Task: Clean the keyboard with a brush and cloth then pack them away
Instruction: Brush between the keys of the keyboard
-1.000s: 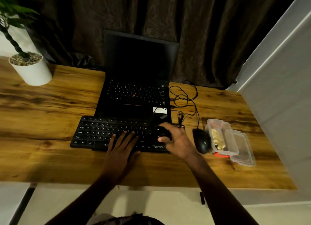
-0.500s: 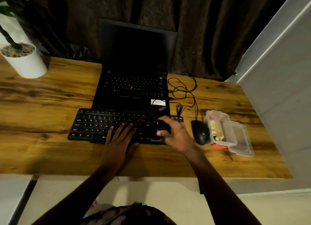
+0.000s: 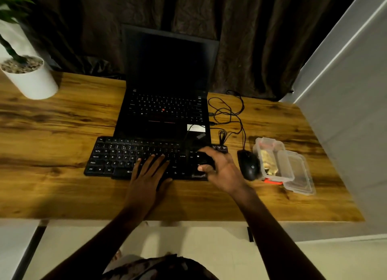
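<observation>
Black keyboard (image 3: 129, 154) on wooden surface (image 3: 52, 133), before laptop (image 3: 165, 112): left hand (image 3: 146, 179) flat on keys, fingers straight; right hand (image 3: 222, 168) curled round dark brush-like tool (image 3: 205, 159) at right end, barely shifted in last second; cleaning seemingly under way, packing ahead

Indistinct dark object (image 3: 204, 159) in right hand (image 3: 223, 171); plant (image 3: 12, 51) top beyond left edge.

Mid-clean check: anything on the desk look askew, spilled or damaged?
Nothing spilled or damaged. Only oddities: the cables lie in tangled loops right of the laptop, and the clear container beside the mouse sits open, its lid alongside. The right hand grips a dark object on the keyboard.
</observation>
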The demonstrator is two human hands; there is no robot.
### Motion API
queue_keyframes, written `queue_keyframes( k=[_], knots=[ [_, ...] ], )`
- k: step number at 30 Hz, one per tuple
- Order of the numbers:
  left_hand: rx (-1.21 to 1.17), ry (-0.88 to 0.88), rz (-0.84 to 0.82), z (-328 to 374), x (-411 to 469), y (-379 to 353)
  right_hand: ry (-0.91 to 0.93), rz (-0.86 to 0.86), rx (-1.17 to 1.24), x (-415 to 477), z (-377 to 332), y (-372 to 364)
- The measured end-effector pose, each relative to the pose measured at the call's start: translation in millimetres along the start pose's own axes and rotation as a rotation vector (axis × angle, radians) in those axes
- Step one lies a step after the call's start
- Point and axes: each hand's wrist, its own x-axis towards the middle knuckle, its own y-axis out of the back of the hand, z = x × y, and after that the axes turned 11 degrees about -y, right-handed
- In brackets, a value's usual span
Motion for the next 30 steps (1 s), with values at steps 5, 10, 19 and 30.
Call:
queue_keyframes(
  k=[5,10,19,30],
  knots=[
    [-0.007,-0.001,0.0,1.2,-0.1,1.0,0.022,0.01,-0.031,-3.0,13.1,25.1],
    [0.006,0.003,-0.019,-0.3,-0.3,0.2,0.024,-0.007,-0.09,-0.1,6.2,7.8],
    [-0.029,0.015,-0.032,3.1,-0.7,3.7,0.113,0.075,0.03,38.6,-4.4,-0.2],
    [-0.046,0.022,-0.028,3.7,-0.3,2.9,0.197,0.216,0.08,57.0,-11.9,-10.2]
  ],
)
